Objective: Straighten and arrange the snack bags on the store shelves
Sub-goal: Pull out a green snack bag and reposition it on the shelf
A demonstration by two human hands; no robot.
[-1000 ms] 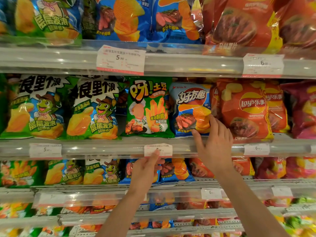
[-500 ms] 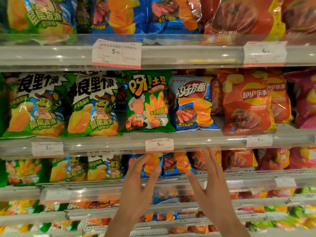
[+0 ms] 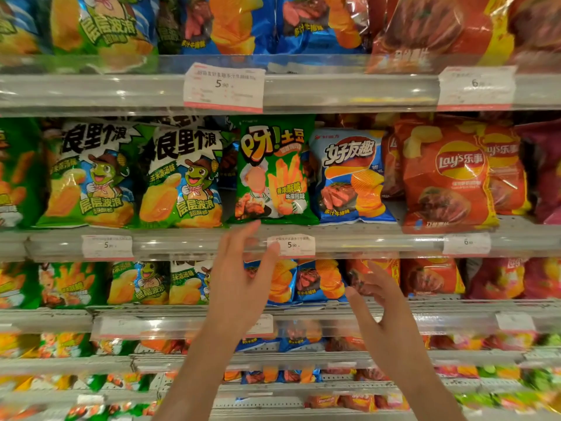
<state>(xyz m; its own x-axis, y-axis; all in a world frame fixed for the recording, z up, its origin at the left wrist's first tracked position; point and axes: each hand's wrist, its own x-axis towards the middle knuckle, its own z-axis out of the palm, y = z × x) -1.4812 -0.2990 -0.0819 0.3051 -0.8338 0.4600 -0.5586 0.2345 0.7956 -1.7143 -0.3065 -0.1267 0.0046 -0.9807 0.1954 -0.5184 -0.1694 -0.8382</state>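
Note:
On the middle shelf [image 3: 364, 241] stand a green fries bag [image 3: 273, 171], a blue ridged-chip bag [image 3: 349, 177] to its right and a red Lay's bag [image 3: 449, 177] further right. Two green-and-white corn-chip bags [image 3: 91, 174] stand on the left. My left hand [image 3: 243, 284] is open, fingers spread, its fingertips just under the green fries bag at the shelf lip. My right hand [image 3: 379, 308] is open and lower, in front of the blue bags [image 3: 315, 281] on the shelf below. Neither hand holds anything.
Clear plastic rails with price tags [image 3: 291, 244] run along each shelf front. The top shelf [image 3: 334, 86] holds blue and red bags leaning over its rail. Lower shelves [image 3: 303, 357] carry more small snack bags. Purple bags [image 3: 543, 171] fill the far right.
My right hand came off the blue ridged-chip bag and dropped below the middle shelf. My left hand rose towards the green fries bag. The view shifted slightly.

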